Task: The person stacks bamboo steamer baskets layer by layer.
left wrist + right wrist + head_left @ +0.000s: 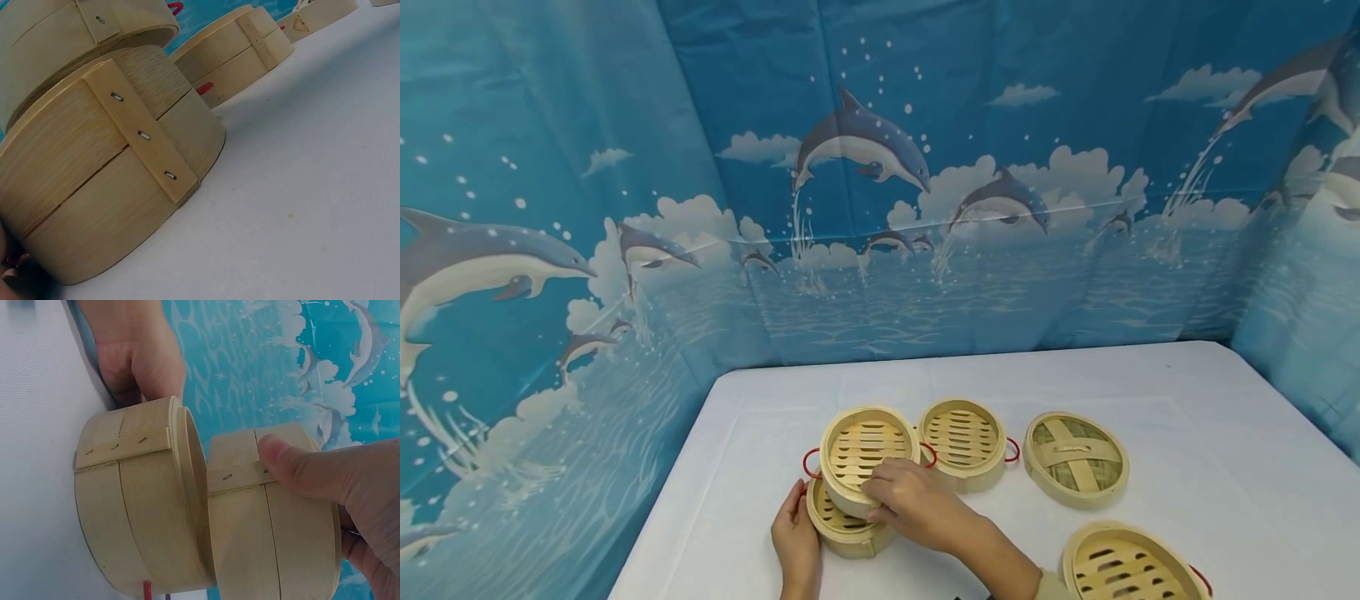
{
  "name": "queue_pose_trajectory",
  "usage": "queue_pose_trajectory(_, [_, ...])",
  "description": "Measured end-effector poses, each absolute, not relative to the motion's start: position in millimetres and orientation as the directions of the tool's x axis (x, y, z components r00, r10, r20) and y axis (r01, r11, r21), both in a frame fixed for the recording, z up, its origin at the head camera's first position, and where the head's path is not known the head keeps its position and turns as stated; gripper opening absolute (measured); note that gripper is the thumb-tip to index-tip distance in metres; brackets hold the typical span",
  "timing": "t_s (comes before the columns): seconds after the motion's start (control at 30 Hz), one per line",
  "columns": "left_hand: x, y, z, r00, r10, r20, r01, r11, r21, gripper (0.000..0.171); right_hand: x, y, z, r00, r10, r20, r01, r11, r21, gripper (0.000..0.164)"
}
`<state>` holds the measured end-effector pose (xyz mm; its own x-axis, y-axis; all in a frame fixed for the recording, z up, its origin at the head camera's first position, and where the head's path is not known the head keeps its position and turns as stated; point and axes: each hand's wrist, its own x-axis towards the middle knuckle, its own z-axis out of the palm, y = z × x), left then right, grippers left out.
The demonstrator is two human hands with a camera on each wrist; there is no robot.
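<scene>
My right hand [919,507] grips a round bamboo steamer basket [867,450] by its near right side, thumb on the outer wall. This basket has a slatted base and red loop handles. It is tilted above a second steamer basket [850,547], whose slats are partly covered in the head view. The right wrist view shows a wedge-shaped gap between the upper basket [240,519] and the lower one [156,512]. My left hand [796,540] holds the lower basket at its left side by a red handle; its fingertips are partly hidden.
Behind to the right stands another slatted steamer basket [961,437] with a red handle. A woven bamboo lid [1077,458] lies farther right. One more basket [1123,567] is at the near right. A white cloth covers the table [1217,467]; a dolphin-print curtain [880,308] hangs behind.
</scene>
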<state>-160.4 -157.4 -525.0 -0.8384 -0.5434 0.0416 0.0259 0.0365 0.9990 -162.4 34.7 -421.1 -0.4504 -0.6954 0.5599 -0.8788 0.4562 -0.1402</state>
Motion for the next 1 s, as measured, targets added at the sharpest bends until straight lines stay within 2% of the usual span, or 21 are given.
queue_pose_trajectory(0.47, [-160.8,-157.4,-524.7,-0.84,-0.54,0.053,0.055,0.012,0.998,0.032,-168.0,30.6,-423.0,-0.464,-0.73,0.502,-0.882,0.432,-0.187,0.02])
queue_pose_trajectory(0.77, [-162.6,-156.9,-524.8,-0.844,-0.534,0.046,0.074,-0.032,0.997,0.033,-166.3,29.7,-423.6,-0.438,-0.738,0.514,-0.896,0.404,-0.184,0.021])
queue_pose_trajectory(1.0, [-162.3,-157.0,-525.2,-0.837,-0.544,0.062,0.065,0.013,0.998,0.032,-163.5,29.2,-423.0,-0.443,-0.735,0.513,-0.893,0.409,-0.186,0.022])
